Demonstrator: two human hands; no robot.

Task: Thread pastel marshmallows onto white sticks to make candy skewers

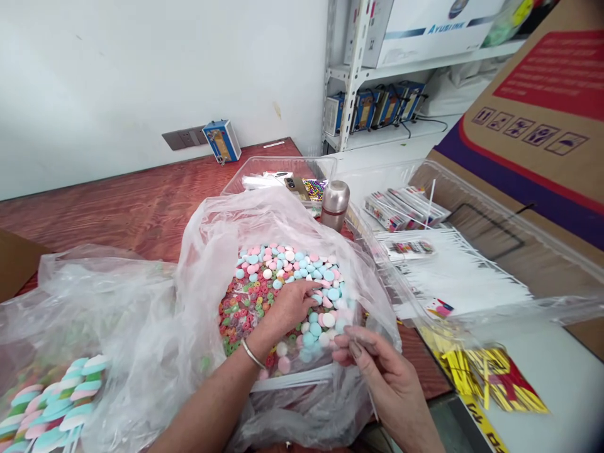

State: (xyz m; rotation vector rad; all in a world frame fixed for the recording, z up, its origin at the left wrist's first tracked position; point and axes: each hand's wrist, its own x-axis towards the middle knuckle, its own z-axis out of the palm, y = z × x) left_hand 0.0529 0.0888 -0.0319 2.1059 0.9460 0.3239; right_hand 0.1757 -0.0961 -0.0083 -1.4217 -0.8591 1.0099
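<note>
Candies (329,320) lie beneath the left hand (293,306); whether it grips one, I cannot tell. Nearby, the right hand (384,368) pinches a stick (373,406), its end showing below.

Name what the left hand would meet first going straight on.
Likely the pastel discs right in front of the left hand, inside the plastic bag; exact depth is unclear.

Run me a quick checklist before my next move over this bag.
1. Translucent plastic bag open at the top: ok.
2. Pastel pink, blue and white discs within reach of the left hand: ok, its fingertips are among them.
3. Small multicoloured rings apart from the discs: not ok, they adjoin.
4. Right hand gripping securely: cannot tell.
5. Silver metallic flask upright: ok, beyond the bag.
</note>
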